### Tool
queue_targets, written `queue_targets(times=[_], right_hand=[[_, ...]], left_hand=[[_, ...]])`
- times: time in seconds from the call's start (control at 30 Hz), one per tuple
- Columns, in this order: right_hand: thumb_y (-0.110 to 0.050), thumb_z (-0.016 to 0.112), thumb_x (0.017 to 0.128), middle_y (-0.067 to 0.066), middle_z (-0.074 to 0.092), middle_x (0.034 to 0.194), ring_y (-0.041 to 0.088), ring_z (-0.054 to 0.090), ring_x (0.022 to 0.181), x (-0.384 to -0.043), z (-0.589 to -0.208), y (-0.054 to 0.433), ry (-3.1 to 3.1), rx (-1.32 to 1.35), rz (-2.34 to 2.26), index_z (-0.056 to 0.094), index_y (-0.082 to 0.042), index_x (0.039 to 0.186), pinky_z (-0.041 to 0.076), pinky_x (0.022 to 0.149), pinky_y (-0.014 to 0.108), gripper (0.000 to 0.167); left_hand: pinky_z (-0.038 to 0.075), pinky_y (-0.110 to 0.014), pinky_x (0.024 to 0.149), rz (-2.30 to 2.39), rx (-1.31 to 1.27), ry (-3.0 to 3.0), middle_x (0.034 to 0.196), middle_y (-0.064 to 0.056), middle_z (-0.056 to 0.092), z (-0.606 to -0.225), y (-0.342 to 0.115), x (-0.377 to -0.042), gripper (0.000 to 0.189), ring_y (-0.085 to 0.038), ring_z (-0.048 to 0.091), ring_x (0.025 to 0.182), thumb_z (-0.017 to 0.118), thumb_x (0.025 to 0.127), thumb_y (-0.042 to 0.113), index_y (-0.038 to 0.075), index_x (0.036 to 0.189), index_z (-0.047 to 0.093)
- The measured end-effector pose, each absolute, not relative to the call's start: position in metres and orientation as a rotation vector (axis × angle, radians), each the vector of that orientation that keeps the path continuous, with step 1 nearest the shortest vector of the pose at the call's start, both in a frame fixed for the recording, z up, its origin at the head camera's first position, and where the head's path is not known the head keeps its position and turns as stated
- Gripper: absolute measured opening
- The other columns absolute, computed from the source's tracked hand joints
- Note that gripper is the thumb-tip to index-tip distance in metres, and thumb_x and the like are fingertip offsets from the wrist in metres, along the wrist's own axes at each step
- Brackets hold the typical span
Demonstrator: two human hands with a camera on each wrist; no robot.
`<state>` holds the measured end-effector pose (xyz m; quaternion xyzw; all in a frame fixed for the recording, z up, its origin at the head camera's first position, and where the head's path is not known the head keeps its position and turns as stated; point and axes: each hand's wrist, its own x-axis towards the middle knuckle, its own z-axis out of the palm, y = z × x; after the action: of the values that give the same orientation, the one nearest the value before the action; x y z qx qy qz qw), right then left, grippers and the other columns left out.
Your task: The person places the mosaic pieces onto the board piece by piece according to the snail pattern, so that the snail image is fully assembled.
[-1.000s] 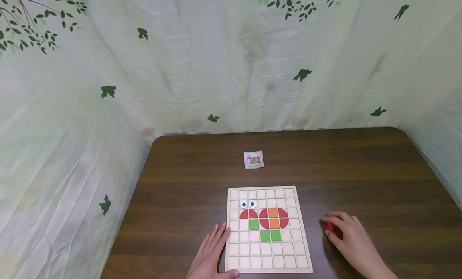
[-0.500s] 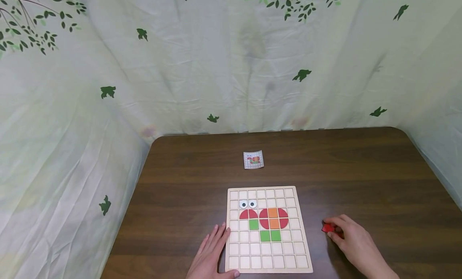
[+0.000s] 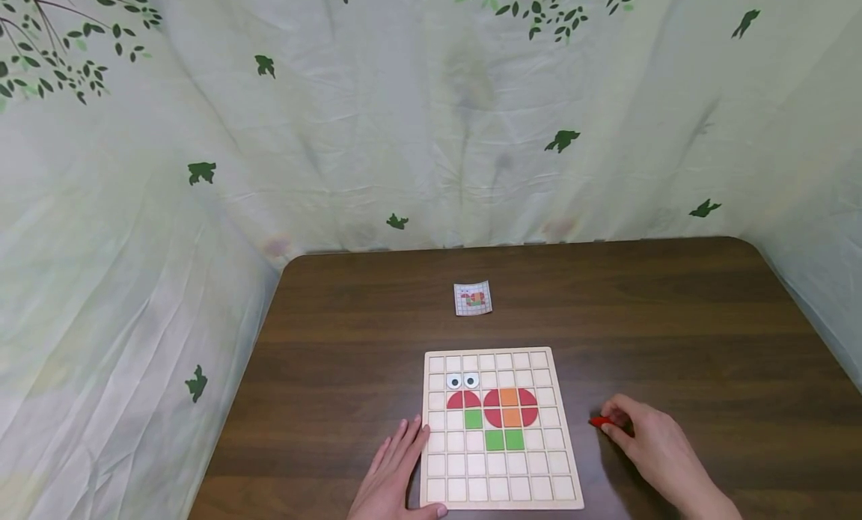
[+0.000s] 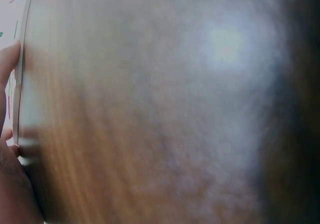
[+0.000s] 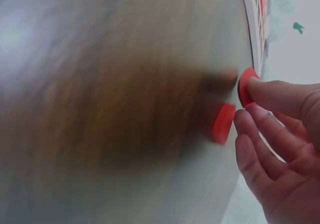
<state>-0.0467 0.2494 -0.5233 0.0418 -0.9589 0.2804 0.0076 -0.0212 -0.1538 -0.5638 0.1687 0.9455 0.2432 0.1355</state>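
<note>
A wooden grid board (image 3: 498, 488) lies on the table, holding red rounded tiles (image 3: 493, 397), orange squares (image 3: 509, 417), green squares (image 3: 494, 439) and two eye tiles (image 3: 454, 381). My left hand (image 3: 392, 475) rests along its left side, fingers straight against the edge and thumb at the near left corner. To the right of the board, my right hand (image 3: 656, 445) pinches a red tile (image 5: 245, 88) with a curved edge between thumb and fingers. A second red tile (image 5: 223, 124) shows by the other fingertips in the right wrist view; whether those fingers hold it I cannot tell.
Beyond the board lies a small picture card (image 3: 474, 298) printed with a coloured figure on a grid. The brown wooden table (image 3: 364, 303) has rounded far corners. A pale curtain (image 3: 431, 131) with green leaf and bird prints hangs behind and on both sides.
The red tile in my right hand has been turned among the fingers and now points toward the board, almost edge-on. My left hand and the board have stayed put.
</note>
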Motion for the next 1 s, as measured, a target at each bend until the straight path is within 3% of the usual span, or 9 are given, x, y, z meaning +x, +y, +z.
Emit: queue_targets(times=[0.5, 0.77, 1.0], right_hand=[[-0.010, 0.082, 0.080, -0.016, 0.059, 0.077, 0.003, 0.052, 0.069, -0.055, -0.515, 0.210, -2.966, 0.294, 1.283, 0.064, -0.026, 0.090, 0.049, 0.063, 0.022, 0.026], [-0.011, 0.079, 0.083, -0.016, 0.062, 0.082, 0.003, 0.055, 0.071, -0.055, -0.523, 0.199, -2.891, 0.463, 1.437, 0.069, -0.028, 0.089, 0.050, 0.065, 0.022, 0.021], [-0.007, 0.079, 0.082, -0.016, 0.063, 0.089, 0.002, 0.055, 0.072, -0.058, -0.527, 0.189, -2.897, 0.517, 1.418, 0.070, -0.025, 0.092, 0.051, 0.066, 0.022, 0.023]], left_hand=[[0.010, -0.043, 0.112, 0.705, 0.467, 2.721, 0.162, 0.000, 0.021, -0.562, -0.153, -0.022, 0.108, -0.024, 0.016, 0.148, 0.057, 0.072, 0.083, 0.021, 0.156, 0.028], [0.010, -0.041, 0.111, 0.700, 0.478, 2.728, 0.163, 0.000, 0.020, -0.563, -0.154, -0.022, 0.109, -0.024, 0.015, 0.148, 0.053, 0.073, 0.085, 0.021, 0.157, 0.028], [0.013, -0.047, 0.112, 0.708, 0.464, 2.711, 0.163, -0.001, 0.020, -0.562, -0.153, -0.022, 0.109, -0.025, 0.015, 0.148, 0.056, 0.073, 0.083, 0.019, 0.156, 0.028]])
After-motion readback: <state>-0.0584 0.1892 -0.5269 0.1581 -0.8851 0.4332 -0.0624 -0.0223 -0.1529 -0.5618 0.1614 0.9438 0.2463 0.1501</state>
